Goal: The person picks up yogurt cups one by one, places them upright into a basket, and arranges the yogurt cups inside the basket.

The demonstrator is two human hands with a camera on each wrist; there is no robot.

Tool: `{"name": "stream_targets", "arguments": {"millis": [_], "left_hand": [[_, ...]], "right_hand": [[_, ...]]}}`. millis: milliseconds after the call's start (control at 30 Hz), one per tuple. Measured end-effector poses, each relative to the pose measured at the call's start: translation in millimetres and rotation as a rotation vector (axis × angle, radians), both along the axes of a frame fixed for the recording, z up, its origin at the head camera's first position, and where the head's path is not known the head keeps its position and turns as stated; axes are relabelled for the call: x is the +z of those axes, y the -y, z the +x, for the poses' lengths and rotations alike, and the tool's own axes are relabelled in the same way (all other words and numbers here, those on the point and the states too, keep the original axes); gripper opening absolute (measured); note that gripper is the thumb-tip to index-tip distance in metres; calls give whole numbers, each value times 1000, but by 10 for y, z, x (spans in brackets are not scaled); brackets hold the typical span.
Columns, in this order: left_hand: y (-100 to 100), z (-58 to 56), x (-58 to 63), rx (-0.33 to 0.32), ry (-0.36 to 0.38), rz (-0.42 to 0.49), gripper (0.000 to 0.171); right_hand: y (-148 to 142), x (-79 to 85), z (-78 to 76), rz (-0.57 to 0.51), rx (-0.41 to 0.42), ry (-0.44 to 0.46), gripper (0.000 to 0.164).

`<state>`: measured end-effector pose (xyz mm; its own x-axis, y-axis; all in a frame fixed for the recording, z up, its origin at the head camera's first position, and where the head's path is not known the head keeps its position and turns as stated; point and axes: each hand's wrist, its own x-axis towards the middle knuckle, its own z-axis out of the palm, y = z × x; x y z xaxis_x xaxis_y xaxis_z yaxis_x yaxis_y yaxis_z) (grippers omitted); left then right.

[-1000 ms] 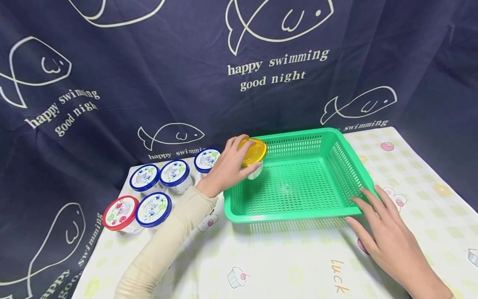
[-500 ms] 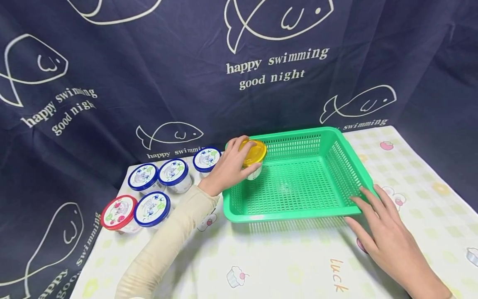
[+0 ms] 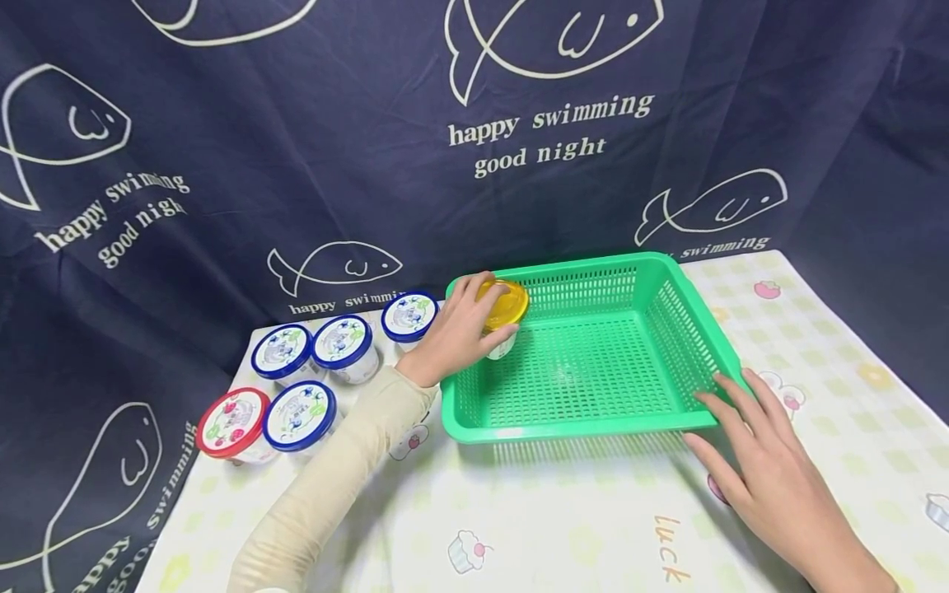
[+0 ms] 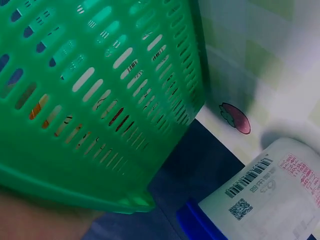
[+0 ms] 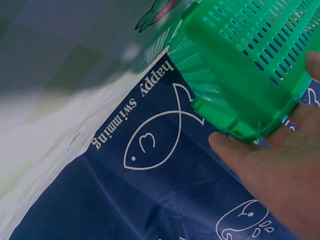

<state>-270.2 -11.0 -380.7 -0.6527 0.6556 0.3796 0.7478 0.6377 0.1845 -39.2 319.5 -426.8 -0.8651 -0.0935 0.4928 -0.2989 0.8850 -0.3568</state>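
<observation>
Little has shifted: left hand (image 3: pixel 455 332) grips yellow-lidded tub (image 3: pixel 511 306).

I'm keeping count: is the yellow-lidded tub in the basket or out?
In: the tub shows inside the rim of the basket, the left hand gripping it.

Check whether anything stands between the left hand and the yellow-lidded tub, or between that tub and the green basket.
Nothing visible does. The left hand grips the yellow-lidded tub directly, and the tub is inside the green basket, toward its left end. Whether its base touches the basket floor, I cannot tell.
</observation>
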Motion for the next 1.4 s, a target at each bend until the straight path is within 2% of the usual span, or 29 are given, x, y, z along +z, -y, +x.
{"name": "stream_targets", "arguments": {"millis": [233, 367, 633, 833, 1400], "left_hand": [[11, -11, -53, -1, 8, -7, 49], [33, -16, -49, 14, 2, -14, 50], [36, -14, 4, 10, -15, -18, 50], [54, -9, -15, 13, -19, -19, 52], [74, 137, 107, 18, -73, -15, 47]], "right_hand": [[-3, -9, 6, -7, 8, -6, 50], [0, -5, -15, -6, 10, -18, 50], [12, 27, -1, -28, -4, 24, 44], [30, 19, -8, -30, -15, 42, 45], [28, 15, -23, -28, -11, 35, 44]]}}
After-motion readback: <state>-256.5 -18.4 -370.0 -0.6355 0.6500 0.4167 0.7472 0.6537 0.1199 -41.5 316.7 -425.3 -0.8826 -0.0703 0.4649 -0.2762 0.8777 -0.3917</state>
